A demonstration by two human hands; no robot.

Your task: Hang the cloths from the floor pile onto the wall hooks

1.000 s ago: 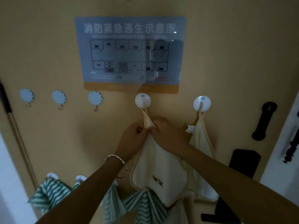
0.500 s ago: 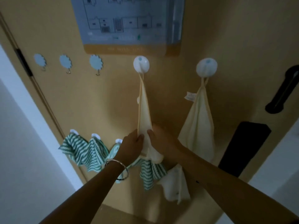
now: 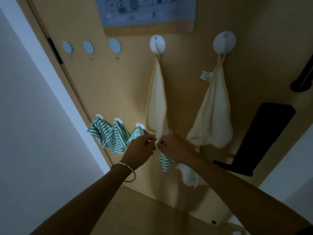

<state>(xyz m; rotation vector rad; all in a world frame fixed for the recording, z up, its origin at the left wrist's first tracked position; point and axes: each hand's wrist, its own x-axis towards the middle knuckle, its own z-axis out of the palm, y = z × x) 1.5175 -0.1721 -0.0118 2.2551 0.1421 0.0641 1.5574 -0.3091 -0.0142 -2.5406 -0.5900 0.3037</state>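
Hands slid down from the loop: left hand (image 3: pixel 140 148) and right hand (image 3: pixel 174 150) now both pinch the bottom tip of the cream cloth (image 3: pixel 156 106). It hangs straight from the left round hook (image 3: pixel 157 46). Looks hung, probably ready to release.

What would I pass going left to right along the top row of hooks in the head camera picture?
Left blue hook → middle blue hook → right blue hook → white round hook holding the cream cloth → second white round hook holding the other cream cloth → black handle.
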